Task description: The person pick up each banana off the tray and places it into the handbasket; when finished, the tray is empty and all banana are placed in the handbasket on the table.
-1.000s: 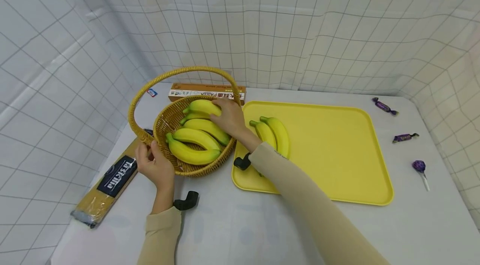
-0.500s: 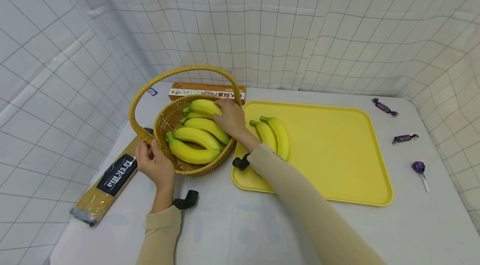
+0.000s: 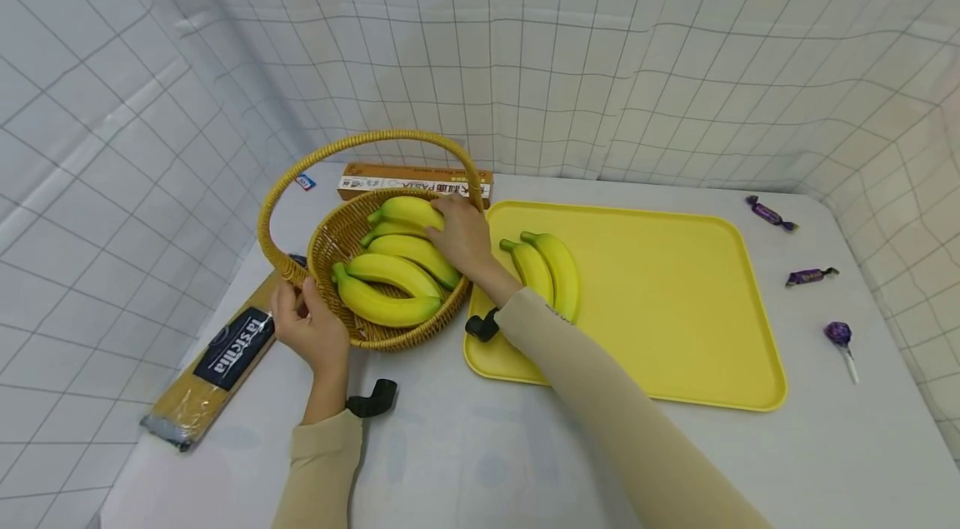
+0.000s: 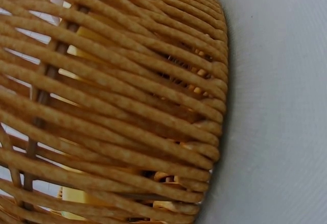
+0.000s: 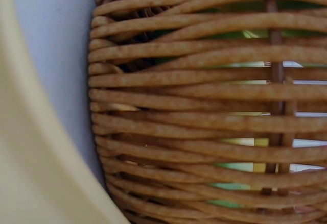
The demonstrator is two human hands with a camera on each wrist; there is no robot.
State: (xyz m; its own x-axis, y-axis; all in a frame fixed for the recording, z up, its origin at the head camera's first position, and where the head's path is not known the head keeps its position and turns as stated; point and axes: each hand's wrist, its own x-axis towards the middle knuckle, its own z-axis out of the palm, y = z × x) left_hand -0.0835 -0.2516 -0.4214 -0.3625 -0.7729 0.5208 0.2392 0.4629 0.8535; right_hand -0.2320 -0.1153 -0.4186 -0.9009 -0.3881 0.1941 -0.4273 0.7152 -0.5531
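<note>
A wicker basket (image 3: 420,337) with a tall arched handle holds several yellow bananas with green tips. At its left side my left hand (image 3: 311,329) pinches the rim near the foot of the handle. My right hand (image 3: 462,236) reaches over the right rim and grips the end of the banana (image 3: 408,212) at the back; some of its fingertips are hidden. In front of that fruit lie another banana (image 3: 412,252) and a nearer banana (image 3: 382,308). Both wrist views are filled by the woven basket wall (image 4: 127,81), and neither shows the fingers.
Right of the basket lies a yellow tray (image 3: 660,304) bearing bananas (image 3: 558,271), partly behind the right sleeve. A pasta box (image 3: 412,182) stands behind the basket, a spaghetti pack (image 3: 225,354) to its left. Wrapped candies (image 3: 771,213) and a lollipop (image 3: 838,335) lie far right.
</note>
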